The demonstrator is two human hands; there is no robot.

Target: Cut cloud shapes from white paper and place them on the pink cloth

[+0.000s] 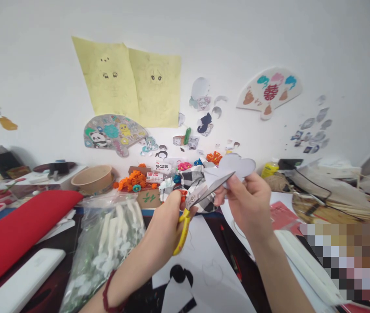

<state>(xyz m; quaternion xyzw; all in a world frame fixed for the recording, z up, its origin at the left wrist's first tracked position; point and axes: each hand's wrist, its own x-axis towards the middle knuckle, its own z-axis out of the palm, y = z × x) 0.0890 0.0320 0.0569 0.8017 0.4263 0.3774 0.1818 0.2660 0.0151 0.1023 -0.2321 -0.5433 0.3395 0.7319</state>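
Note:
My left hand point(167, 219) grips a pair of scissors point(184, 230) by the yellow handles. The blades point up and to the right, their tips by the lower edge of a white paper cutout point(235, 164) with a rounded, cloud-like outline. Pinched in the fingers of my right hand point(250, 204), this paper is held up above the desk. Whether the blades are fully closed on the paper cannot be made out. Below my hands lies a white sheet point(211, 261) with faint pencil lines, with a black-and-white paper piece point(178, 287) at its near end.
A clear bag point(103, 243) of pale stalks lies left, beside a red case point(25, 234) and a white box point(25, 282). Orange flower pieces point(136, 180) and a round tan bowl point(92, 178) stand along the wall. A red pencil point(233, 256) lies right of the sheet.

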